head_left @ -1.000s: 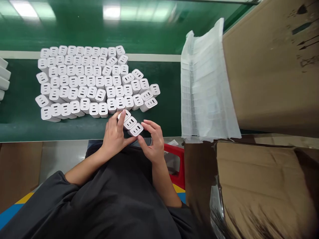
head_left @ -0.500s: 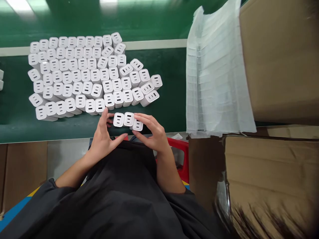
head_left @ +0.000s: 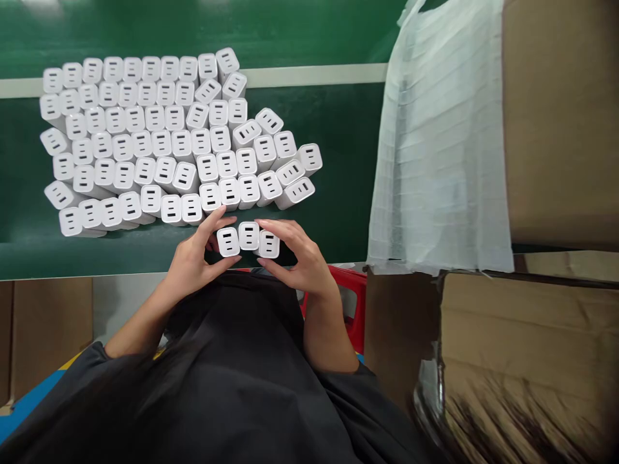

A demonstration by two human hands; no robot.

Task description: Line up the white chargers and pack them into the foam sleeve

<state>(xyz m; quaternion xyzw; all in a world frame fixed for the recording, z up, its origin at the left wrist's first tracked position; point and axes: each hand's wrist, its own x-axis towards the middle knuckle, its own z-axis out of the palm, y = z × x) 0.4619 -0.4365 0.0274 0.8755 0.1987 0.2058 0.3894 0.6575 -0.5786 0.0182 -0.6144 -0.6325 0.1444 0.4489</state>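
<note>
Three white USB chargers stand in a short row near the table's front edge, ports facing up. My left hand (head_left: 192, 256) curves around the left charger (head_left: 227, 242), its thumb at the near side and its fingers at the far side. Between the hands is the middle charger (head_left: 249, 236), set slightly farther back than the other two. My right hand (head_left: 309, 259) grips the right charger (head_left: 269, 245) between thumb and fingers. Just beyond stands a large block of similar chargers (head_left: 155, 118) in uneven rows, several of them tilted at its edges.
The green table (head_left: 338, 225) carries a pale stripe (head_left: 319, 75). On the right, a white translucent padded sheet (head_left: 435, 161) hangs beside a cardboard box (head_left: 561, 129). Another carton (head_left: 527, 341) is lower right, and a red stool (head_left: 355, 309) is under the table edge.
My left hand has closed in around the left charger, which now sits nearer me and slightly apart from the middle one. My right hand stays at the right charger. The view has shifted slightly.
</note>
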